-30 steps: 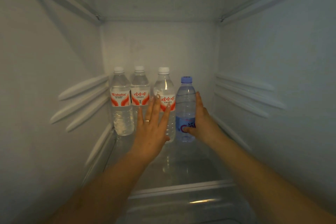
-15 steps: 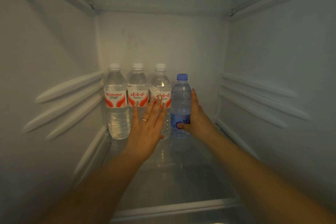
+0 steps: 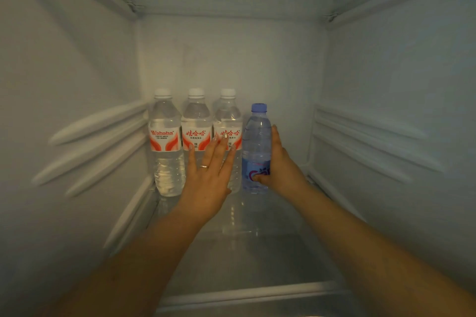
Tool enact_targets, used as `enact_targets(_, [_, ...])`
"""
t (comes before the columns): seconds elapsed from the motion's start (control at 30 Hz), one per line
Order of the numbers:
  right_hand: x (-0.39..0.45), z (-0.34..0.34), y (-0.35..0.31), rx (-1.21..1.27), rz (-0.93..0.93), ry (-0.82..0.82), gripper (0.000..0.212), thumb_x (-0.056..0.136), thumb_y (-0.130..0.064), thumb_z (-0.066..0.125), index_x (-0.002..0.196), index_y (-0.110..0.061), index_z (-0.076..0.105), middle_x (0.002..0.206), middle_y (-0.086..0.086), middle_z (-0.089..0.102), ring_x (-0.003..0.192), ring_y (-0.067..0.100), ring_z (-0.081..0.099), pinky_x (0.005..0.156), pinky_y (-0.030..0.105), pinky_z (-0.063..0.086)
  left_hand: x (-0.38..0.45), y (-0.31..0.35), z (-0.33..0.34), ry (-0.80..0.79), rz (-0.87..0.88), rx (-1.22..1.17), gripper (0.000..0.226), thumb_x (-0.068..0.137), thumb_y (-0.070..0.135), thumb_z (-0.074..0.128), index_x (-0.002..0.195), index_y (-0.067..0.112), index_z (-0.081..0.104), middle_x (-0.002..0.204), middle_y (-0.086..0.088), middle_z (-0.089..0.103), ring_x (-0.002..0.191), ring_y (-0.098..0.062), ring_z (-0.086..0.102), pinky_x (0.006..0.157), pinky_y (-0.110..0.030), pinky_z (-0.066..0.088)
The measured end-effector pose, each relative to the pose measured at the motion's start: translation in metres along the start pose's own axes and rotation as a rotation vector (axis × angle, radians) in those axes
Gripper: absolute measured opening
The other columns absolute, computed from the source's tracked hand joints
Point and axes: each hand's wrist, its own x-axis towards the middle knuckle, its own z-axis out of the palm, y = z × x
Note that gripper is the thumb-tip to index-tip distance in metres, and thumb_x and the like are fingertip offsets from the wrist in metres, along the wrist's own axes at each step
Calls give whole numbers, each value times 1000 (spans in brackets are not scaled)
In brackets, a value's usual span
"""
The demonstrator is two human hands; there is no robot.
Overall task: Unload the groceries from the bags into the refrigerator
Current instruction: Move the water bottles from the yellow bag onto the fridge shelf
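Right hand (image 3: 279,165) grips blue-capped bottle (image 3: 256,147); left hand (image 3: 210,175), fingers straight and spread, fingertips against red-labelled bottles (image 3: 197,134) on glass shelf (image 3: 257,252)

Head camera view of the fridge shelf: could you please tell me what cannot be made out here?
- Grocery bags: outside the head view.
- Third white-capped bottle: lower part hidden by the left hand.
- Blue-capped bottle: label partly hidden by the right hand; far-side fingers unseen.
- Small print on the red labels: too small to read.
- Elbows: cut off by the bottom edge.
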Motion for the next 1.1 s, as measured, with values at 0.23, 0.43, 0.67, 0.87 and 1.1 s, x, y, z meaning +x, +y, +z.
enact_targets(0.23, [-21, -20, -16, -199, -22, -18, 107, 71, -28, 77, 148, -38, 3, 125, 12, 49, 109, 29, 56, 87, 42, 51, -18, 6, -47, -43, -150, -499, 89, 84, 38, 63, 149, 24, 3, 152, -3, 27, 139, -23, 25, 113, -47, 24])
enact_targets(0.43, [-71, -38, -45, -440, -105, -6, 79, 78, -27, 73, 144, -20, 30, 133, 12, 43, 120, 29, 43, 94, 37, 43, -44, 9, -85, 5, -248, -714, 85, 80, 33, 69, 147, 29, 17, 137, 0, 47, 125, -20, 46, 101, -41, 41])
enact_targets(0.67, [-136, -43, -72, -487, -89, -4, 79, 75, -28, 74, 143, -20, 34, 137, 10, 42, 122, 31, 42, 98, 38, 40, -80, 10, -111, -60, -188, -750, 81, 80, 31, 69, 146, 25, 23, 135, -4, 49, 122, -21, 47, 99, -42, 43])
enact_targets(0.87, [-206, -56, -98, -495, -41, 61, 77, 74, -25, 75, 141, -21, 38, 136, 9, 43, 124, 29, 41, 101, 34, 38, -126, 21, -145, -100, -109, -784, 80, 81, 27, 68, 147, 18, 22, 136, -8, 46, 123, -26, 45, 100, -42, 41])
enact_targets(1.1, [-331, -53, -138, -484, 120, 191, 75, 71, -26, 77, 137, -21, 43, 135, 5, 45, 123, 28, 43, 100, 35, 39, -204, 37, -200, -151, 91, -770, 75, 85, 32, 64, 147, 19, 24, 144, -7, 39, 128, -27, 40, 105, -40, 35])
